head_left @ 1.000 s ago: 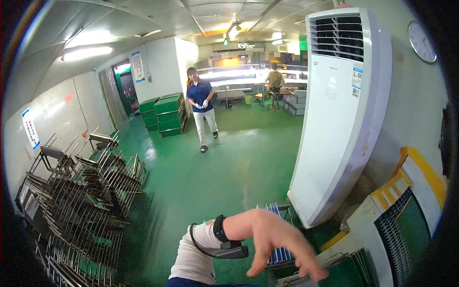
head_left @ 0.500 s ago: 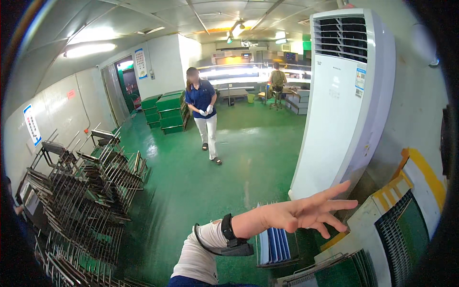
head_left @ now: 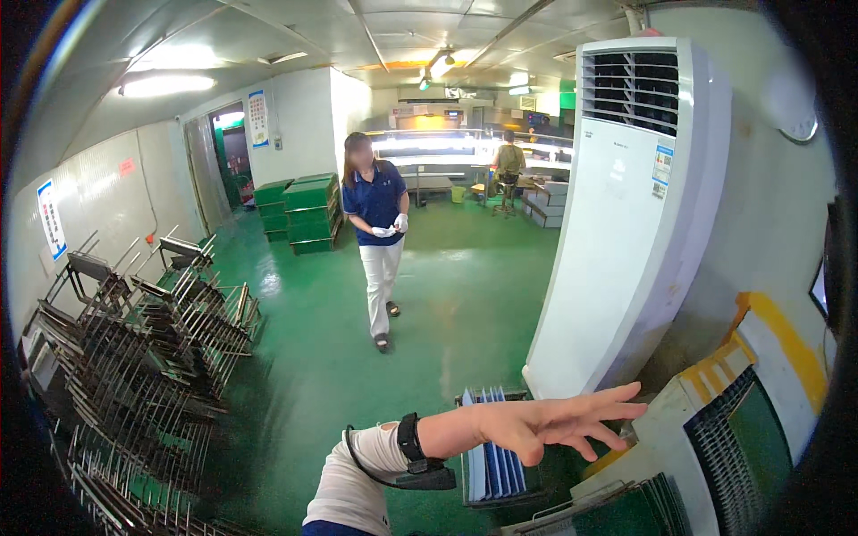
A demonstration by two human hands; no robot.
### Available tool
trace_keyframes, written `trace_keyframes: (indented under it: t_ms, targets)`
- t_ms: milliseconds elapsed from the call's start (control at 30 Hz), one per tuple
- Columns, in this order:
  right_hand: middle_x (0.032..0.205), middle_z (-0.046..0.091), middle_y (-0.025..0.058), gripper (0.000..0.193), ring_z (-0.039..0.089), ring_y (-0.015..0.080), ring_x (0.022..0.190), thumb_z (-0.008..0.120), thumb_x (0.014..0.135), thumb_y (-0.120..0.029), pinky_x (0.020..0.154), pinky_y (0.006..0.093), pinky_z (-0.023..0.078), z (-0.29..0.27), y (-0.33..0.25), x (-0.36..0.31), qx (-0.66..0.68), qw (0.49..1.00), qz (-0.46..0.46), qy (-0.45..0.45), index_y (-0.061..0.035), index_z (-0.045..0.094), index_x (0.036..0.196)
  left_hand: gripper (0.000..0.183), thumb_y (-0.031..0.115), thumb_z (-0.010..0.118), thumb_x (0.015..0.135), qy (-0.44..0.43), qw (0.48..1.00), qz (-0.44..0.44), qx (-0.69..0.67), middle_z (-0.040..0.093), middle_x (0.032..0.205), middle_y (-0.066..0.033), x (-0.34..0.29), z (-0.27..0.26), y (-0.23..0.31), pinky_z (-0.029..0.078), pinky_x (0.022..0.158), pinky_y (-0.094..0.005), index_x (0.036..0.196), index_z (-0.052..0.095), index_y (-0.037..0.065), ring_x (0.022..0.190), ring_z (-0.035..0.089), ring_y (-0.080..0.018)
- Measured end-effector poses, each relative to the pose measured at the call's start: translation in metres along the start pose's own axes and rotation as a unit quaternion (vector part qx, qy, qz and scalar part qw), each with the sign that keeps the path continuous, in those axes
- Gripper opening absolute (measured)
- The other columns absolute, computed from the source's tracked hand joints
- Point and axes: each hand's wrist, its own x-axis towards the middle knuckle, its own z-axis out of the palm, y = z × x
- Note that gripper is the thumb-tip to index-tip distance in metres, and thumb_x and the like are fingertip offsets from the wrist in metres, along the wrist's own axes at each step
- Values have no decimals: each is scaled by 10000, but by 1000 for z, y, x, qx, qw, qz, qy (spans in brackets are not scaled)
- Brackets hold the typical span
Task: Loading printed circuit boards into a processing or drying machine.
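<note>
My left hand (head_left: 567, 422) stretches out to the right at the lower middle, fingers spread and holding nothing. A white sleeve cover (head_left: 357, 473) and a black wrist strap (head_left: 410, 442) with a dark device are on that arm. Below the hand, a rack holds several upright blue panels (head_left: 487, 469), partly hidden by the wrist. Just beyond the fingertips is a white bench-like unit (head_left: 706, 380) with yellow tape. My right hand is not in view.
Metal wire racks (head_left: 147, 357) crowd the left. A tall white air conditioner (head_left: 617, 223) stands on the right. A person in a navy shirt (head_left: 375, 196) faces me on the green floor (head_left: 429, 313). Green crates (head_left: 313, 214) are stacked behind. Someone sits (head_left: 508, 165) at the far lit bench.
The person in navy has stepped closer. My view has shifted slightly, and my outstretched left arm appears lower and a little further left. Its fingers stay spread.
</note>
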Motion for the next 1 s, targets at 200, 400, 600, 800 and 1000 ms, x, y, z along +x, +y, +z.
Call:
trace_keyframes:
  t_ms: [200, 400, 600, 800, 1000]
  targets:
    - [710, 446, 101, 459, 435, 250, 656, 694, 745, -440, 580, 378, 374, 14, 12, 43, -146, 980, 119, -61, -30, 488, 745, 1174, 664, 655, 640, 50, 984, 25, 166, -1, 1509, -91, 21, -45, -3, 254, 1049, -465, 1448, 6, 112, 1337, 210, -293]
    - [473, 277, 20, 616, 321, 181, 410, 735, 702, -481, 417, 371, 306, 25, 10, 42, -185, 971, 131, -71, -102, 294, 496, 1061, 606, 678, 671, 172, 921, 16, 351, -23, 1513, -86, 42, -99, 21, 252, 1045, -490, 1452, 112, 164, 1340, 194, -331]
    - [522, 393, 24, 486, 408, 185, 469, 747, 707, -420, 468, 373, 355, 2, -16, 19, -163, 968, 168, -90, -67, 445, 560, 907, 493, 680, 742, 190, 894, 13, 406, -8, 1506, -130, 51, -107, 14, 291, 1038, -473, 1439, 184, 192, 1363, 151, -309]
    - [833, 541, 161, 328, 451, 254, 691, 519, 890, -259, 735, 343, 421, -36, -74, -22, -108, 991, 60, -59, 59, 568, 956, 952, 560, 645, 740, 25, 935, -134, 327, 75, 1484, -206, 3, -82, -62, 283, 1043, -445, 1421, 200, 66, 1362, 144, -319]
    - [910, 568, 201, 336, 536, 315, 813, 629, 825, -212, 773, 400, 455, -27, -65, -15, -76, 994, 68, -37, 65, 550, 998, 919, 529, 721, 679, -79, 886, -412, 197, 397, 1350, -211, -107, -72, -189, 378, 986, -420, 1363, 345, 45, 1194, 441, -330]
